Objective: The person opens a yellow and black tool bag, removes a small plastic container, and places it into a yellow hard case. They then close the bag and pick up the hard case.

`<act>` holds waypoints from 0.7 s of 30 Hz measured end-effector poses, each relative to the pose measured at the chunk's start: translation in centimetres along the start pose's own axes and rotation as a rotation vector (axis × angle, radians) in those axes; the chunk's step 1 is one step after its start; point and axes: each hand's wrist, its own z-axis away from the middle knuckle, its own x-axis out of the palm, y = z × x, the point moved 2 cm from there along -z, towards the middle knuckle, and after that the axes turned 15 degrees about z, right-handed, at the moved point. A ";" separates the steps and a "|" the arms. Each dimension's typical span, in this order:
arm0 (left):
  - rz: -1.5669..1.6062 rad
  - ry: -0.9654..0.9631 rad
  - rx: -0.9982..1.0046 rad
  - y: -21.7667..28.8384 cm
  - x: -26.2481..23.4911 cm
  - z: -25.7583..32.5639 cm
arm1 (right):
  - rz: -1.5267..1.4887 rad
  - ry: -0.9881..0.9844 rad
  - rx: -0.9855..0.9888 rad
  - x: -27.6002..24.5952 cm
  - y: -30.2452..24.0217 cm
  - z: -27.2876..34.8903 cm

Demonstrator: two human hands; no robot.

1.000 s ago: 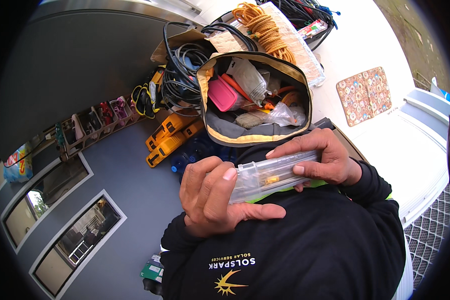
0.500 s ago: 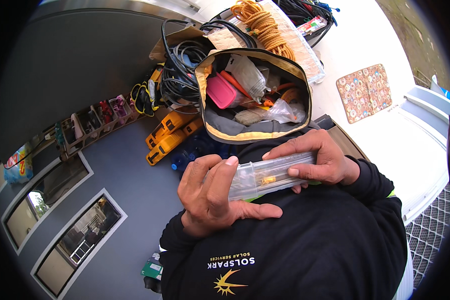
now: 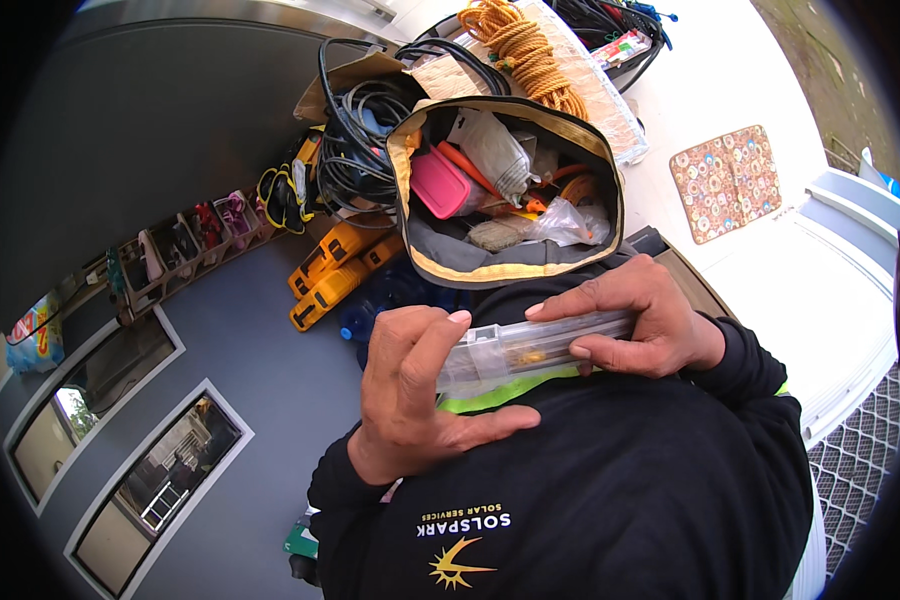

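Between my two hands, close in front of my dark top, lies a long clear plastic case (image 3: 500, 353) with a small yellow piece and thin long shapes inside. My right hand (image 3: 642, 318) grips its right end, thumb on the near side and index finger along the top. At the left end, my left hand (image 3: 410, 385) has its fingers curled against the case, while its thumb sticks out below, off the plastic. An open dark tool bag (image 3: 450, 262) with a tan rim stands just beyond; it holds a pink-lidded box (image 3: 440, 183) and clear plastic bags (image 3: 495, 155).
Coiled black cable (image 3: 355, 150) and yellow tool cases (image 3: 330, 285) sit left of the bag, near a blue bottle (image 3: 370, 310). Orange rope (image 3: 525, 55) lies on a flat wrapped box behind. A patterned mat (image 3: 727, 185) is on the pale floor at right.
My left hand has shifted slightly left and down, and its end of the case has moved left with it. The right hand keeps its grip nearly in place.
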 end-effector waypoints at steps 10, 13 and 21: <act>0.844 0.086 -0.274 -1.0 -0.9 1.5 | 0.085 0.166 -0.301 0.4 0.9 0.7; 0.841 0.090 -0.137 -0.6 -0.5 1.2 | 0.097 0.178 -0.377 0.3 0.9 0.6; 0.511 0.122 -0.013 0.8 0.0 1.1 | 0.164 0.154 -0.487 0.0 0.2 0.5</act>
